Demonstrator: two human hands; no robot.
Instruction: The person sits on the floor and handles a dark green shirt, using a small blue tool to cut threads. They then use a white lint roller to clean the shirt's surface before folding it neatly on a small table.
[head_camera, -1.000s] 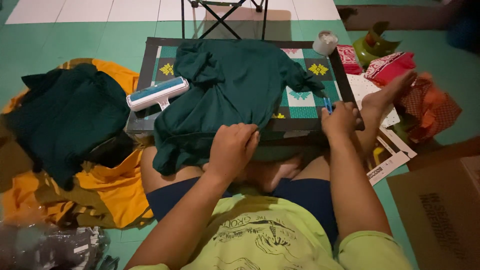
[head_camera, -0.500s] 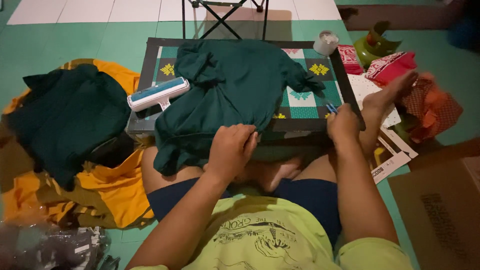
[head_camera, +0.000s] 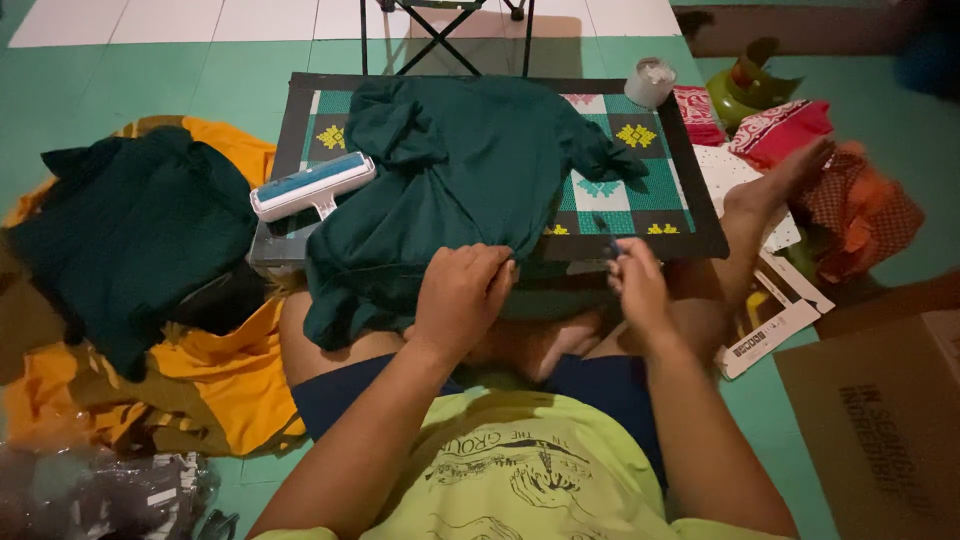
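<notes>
A dark green shirt (head_camera: 470, 175) lies crumpled on a low board with a green patterned mat (head_camera: 640, 195) in front of me. My left hand (head_camera: 462, 295) grips the shirt's near hem over my lap. My right hand (head_camera: 635, 285) is closed on a small dark tool with a blue handle (head_camera: 608, 240), held at the mat's near edge, just right of the hem. A white and blue lint roller (head_camera: 312, 186) rests on the board's left side.
A pile of dark green (head_camera: 120, 230) and orange cloth (head_camera: 200, 380) lies on the floor at left. A tape roll (head_camera: 650, 82), red cloths (head_camera: 780, 130) and a green object sit at the far right. A cardboard box (head_camera: 880, 420) stands at right; folding chair legs (head_camera: 440, 30) behind.
My right hand has moved left and nearer to me, toward the shirt's hem. My left hand has shifted slightly on the hem.
</notes>
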